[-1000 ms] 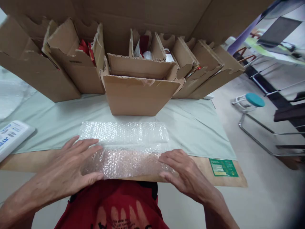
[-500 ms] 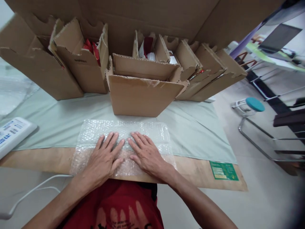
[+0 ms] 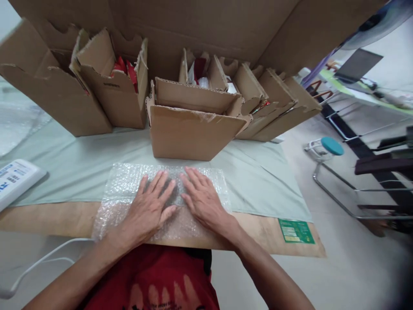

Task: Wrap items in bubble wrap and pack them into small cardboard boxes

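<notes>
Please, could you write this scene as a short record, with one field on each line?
Left hand: open, palm down on the bubble wrap
Right hand: open, palm down on the bubble wrap
Bubble wrap: spread partly on the cloth, partly on the wooden table edge
Front box: open-topped, standing beyond the bubble wrap
Green card: on the table edge, at right
Stool: blue-green seat, far right

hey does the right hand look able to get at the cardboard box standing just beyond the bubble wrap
Probably yes: the right hand rests on the bubble wrap, gripping nothing, and only flat wrap and pale cloth lie between it and the cardboard box.
</notes>
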Tool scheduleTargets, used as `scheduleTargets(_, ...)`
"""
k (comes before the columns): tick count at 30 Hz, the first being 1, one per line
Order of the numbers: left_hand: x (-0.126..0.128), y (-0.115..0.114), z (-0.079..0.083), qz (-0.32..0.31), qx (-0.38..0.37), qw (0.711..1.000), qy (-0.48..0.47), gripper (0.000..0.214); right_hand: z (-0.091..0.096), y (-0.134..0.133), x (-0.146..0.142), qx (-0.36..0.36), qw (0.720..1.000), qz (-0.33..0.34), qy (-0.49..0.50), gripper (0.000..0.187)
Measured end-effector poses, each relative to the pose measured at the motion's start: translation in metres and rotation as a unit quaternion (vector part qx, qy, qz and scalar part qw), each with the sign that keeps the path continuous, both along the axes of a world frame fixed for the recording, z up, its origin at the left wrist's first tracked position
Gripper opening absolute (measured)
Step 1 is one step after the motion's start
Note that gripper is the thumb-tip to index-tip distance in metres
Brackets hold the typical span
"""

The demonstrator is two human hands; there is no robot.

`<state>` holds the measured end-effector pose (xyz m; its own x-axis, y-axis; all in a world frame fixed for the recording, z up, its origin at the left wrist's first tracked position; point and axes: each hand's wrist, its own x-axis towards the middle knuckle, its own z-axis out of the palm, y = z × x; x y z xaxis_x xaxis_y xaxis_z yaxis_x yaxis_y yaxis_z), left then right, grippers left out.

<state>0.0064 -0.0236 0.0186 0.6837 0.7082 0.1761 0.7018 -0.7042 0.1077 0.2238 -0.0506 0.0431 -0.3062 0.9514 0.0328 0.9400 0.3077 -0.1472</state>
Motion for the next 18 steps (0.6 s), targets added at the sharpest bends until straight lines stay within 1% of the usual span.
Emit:
scheduleTargets(2,0.007,0.004,-0.002,-0.003,-0.012,1.0,0.017,0.06,-0.006,0.017,-0.014,-0.022,0.999,0.038,0.012,0.054)
scheduleTargets(5,-0.002,0.012,-0.006,0.018,-0.03,0.999,0.04,0.059,-0.018,0.024,-0.013,-0.034,0.998,0.048,0.015,0.058)
scheduleTargets(8,-0.019,0.017,-0.007,0.054,-0.032,0.997,0.044,0.06,-0.025,0.015,0.006,-0.025,1.0,0.018,0.007,0.061)
scheduleTargets(14,-0.049,0.023,-0.006,0.133,-0.033,0.989,0.05,0.064,-0.028,-0.016,0.051,0.002,0.998,-0.06,-0.026,0.059)
scheduleTargets(18,-0.065,0.027,-0.004,0.188,-0.032,0.981,0.04,0.069,-0.033,-0.031,0.071,0.021,0.994,-0.101,-0.032,0.058)
